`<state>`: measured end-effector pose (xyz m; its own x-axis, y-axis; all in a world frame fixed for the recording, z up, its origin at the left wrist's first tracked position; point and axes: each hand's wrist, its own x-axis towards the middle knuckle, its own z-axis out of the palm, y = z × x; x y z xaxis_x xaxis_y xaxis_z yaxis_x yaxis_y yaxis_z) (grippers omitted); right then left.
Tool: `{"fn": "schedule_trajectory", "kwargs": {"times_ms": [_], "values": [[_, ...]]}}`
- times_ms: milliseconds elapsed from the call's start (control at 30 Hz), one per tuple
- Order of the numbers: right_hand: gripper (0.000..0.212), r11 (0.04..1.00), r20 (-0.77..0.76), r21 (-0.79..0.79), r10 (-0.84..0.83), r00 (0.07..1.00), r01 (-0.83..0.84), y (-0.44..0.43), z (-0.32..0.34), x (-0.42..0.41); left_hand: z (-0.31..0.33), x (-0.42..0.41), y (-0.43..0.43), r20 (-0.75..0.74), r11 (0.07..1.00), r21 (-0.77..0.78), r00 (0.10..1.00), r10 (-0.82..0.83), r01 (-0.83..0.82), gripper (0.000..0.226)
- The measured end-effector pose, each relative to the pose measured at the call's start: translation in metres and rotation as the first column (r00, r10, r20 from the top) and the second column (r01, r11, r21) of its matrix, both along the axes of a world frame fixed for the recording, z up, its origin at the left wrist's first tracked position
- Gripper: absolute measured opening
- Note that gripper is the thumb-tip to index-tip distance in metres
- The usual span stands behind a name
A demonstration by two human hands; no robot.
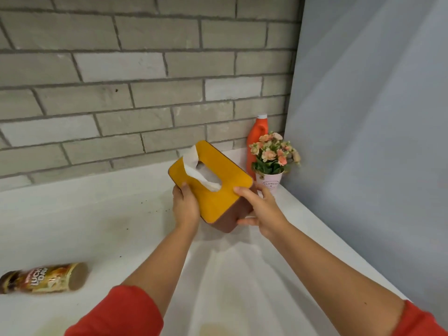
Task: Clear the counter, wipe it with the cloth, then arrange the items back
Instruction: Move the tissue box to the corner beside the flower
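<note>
A tissue box [218, 180] with a yellow lid and brown body is held tilted above the white counter [84, 219], a white tissue sticking out of its slot. My left hand [185, 204] grips its left end. My right hand [260, 209] grips its right end, thumb on the lid and fingers under the body. A brown and gold canister [43, 278] lies on its side at the counter's front left. An orange bottle [257, 144] with a white cap stands in the back right corner, behind a small pot of pink flowers [272, 163]. No cloth is in view.
Dark crumbs [155, 210] and yellowish stains [214, 329] mark the counter. A grey brick wall [145, 81] runs along the back. A pale grey panel [363, 141] closes off the right side.
</note>
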<state>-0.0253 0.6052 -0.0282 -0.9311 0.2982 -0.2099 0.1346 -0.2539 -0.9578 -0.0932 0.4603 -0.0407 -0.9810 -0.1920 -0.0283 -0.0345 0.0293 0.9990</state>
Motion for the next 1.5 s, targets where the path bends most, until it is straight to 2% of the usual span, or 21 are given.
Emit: {"fn": "schedule_trajectory", "kwargs": {"times_ms": [133,267,467,733,1000,1267,1500], "values": [[0.057,1.000,0.086,-0.025,-0.015,0.996,0.017,0.036,-0.019,0.036,-0.016,0.027,0.038,0.045,0.999,-0.014,0.998,-0.049,0.050,0.047],[0.054,0.997,0.141,-0.036,-0.057,0.988,0.063,0.067,-0.034,0.067,-0.029,0.053,0.076,0.043,0.995,0.062,0.996,-0.081,0.079,0.040],[0.052,0.987,0.163,-0.061,-0.137,0.977,0.148,0.099,-0.040,0.092,-0.032,0.066,0.123,0.035,0.982,0.066,0.983,-0.180,0.177,0.041],[0.056,0.949,0.221,0.077,-0.314,0.923,0.305,0.129,-0.039,0.105,-0.041,0.061,0.170,0.138,0.953,0.047,0.943,-0.302,0.298,0.044],[0.058,0.941,0.282,0.067,-0.336,0.899,0.331,0.155,-0.047,0.101,-0.043,0.055,0.197,0.146,0.937,-0.032,0.929,-0.341,0.349,0.046],[0.061,0.920,0.247,0.236,-0.369,0.896,0.314,0.167,-0.053,0.092,-0.042,0.052,0.210,0.113,0.935,-0.187,0.952,-0.284,0.301,0.047],[0.061,0.915,0.221,0.293,-0.347,0.911,0.278,0.166,-0.053,0.093,-0.040,0.054,0.211,0.121,0.930,-0.225,0.955,-0.270,0.291,0.047]]}}
